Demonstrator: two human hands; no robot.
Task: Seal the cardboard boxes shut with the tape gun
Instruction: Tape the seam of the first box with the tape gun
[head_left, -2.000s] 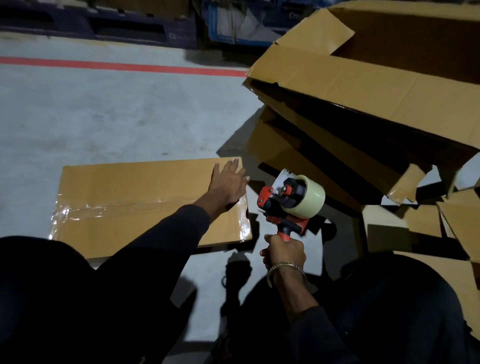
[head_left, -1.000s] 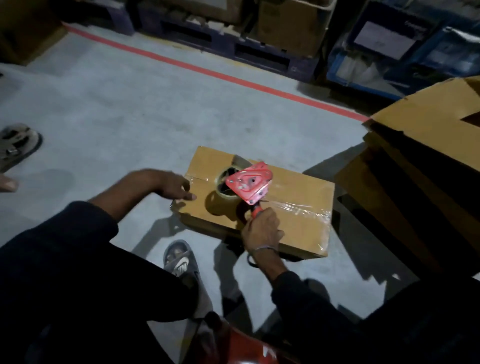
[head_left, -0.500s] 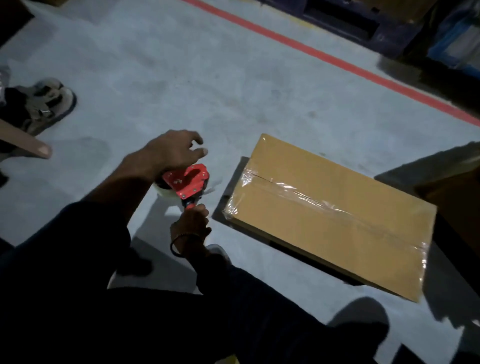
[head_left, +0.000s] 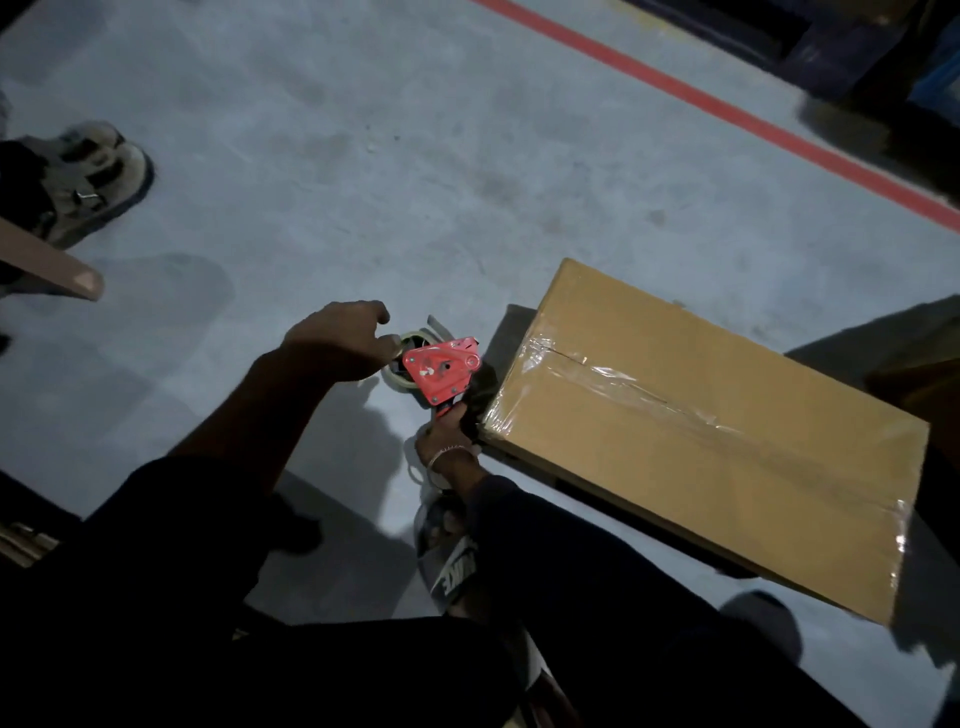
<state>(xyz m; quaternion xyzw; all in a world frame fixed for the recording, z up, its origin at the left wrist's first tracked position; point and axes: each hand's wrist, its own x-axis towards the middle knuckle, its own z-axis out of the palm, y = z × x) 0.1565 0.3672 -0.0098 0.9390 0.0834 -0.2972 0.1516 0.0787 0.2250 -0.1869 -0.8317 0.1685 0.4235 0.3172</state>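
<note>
A flat brown cardboard box (head_left: 675, 467) lies on the grey floor at the right, with clear tape running along its top seam. Just left of it is the red tape gun (head_left: 441, 371), held low over the floor. My right hand (head_left: 447, 436) grips its handle from below. My left hand (head_left: 343, 338) reaches in from the left, its fingertips pinching at the tape roll (head_left: 402, 364) on the gun's far side. Neither hand touches the box.
Another person's sandalled foot (head_left: 88, 176) and a brown board end (head_left: 52, 265) are at the far left. My own sandal (head_left: 452, 566) sits below the gun. A red floor line (head_left: 727, 109) runs diagonally top right, with dark pallets behind it.
The gun came off the box top and now sits left of it near the floor. My left hand has dropped from above the gun onto the tape roll.
</note>
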